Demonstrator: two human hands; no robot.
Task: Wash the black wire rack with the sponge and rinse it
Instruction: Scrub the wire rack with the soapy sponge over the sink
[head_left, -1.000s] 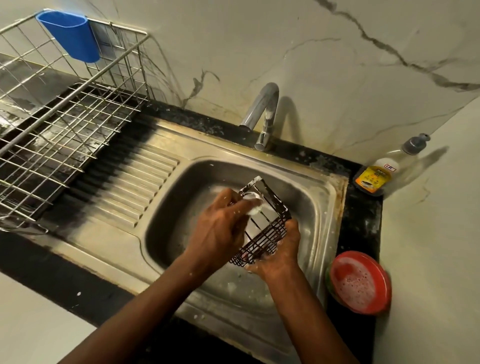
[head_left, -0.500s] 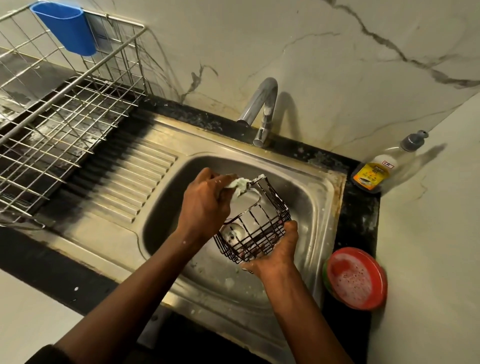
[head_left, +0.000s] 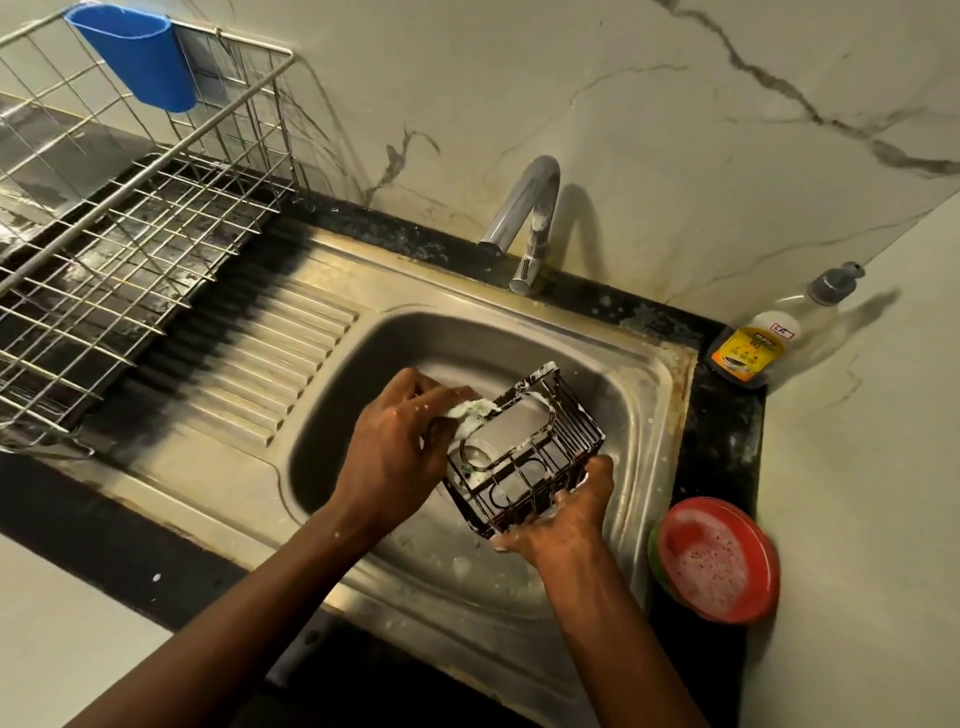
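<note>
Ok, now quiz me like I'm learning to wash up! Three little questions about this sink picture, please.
1. True or false: the right hand holds the black wire rack over the sink.
2. Which hand grips the soapy sponge? A) left hand B) right hand C) neither
3. Fill in: the foamy bowl beside the sink is coloured ___.

Key: 1 true. 2 A. 3 red.
</note>
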